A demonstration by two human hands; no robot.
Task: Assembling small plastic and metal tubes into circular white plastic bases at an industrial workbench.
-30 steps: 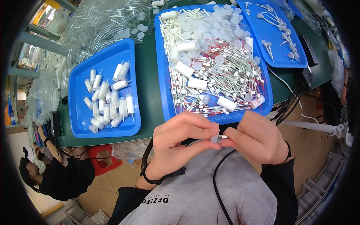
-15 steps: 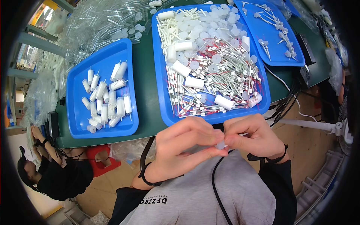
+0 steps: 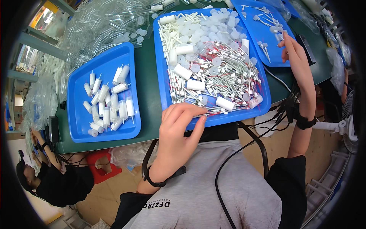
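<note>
My left hand [image 3: 178, 131] is at the near rim of the middle blue tray [image 3: 164, 87], its thumb and forefinger slightly apart beside a pile of thin white sticks with red wires [image 3: 225, 78]. Nothing shows between those fingers. Farther off, my right hand [image 3: 296, 57] reaches over the right blue tray [image 3: 280, 59], fingers spread. Close to its fingertips lie small white stems with round translucent discs [image 3: 276, 28]. White cylinders [image 3: 196, 84], loose translucent discs [image 3: 198, 32] and short white tubes [image 3: 169, 36] share the middle tray with the wired sticks.
A left blue tray [image 3: 76, 129] holds several white cylinders with thin pins. Clear plastic tubes [image 3: 103, 26] are heaped behind it on the green table [image 3: 146, 126]. Black cables [image 3: 284, 110] hang at the right, near a fan [image 3: 347, 133]. Another person [image 3: 57, 175] works at the far left.
My hands were together in front of my chest, pinching a small translucent piece. They have parted: the right went far right to the right tray, the left forward to the middle tray's rim.
</note>
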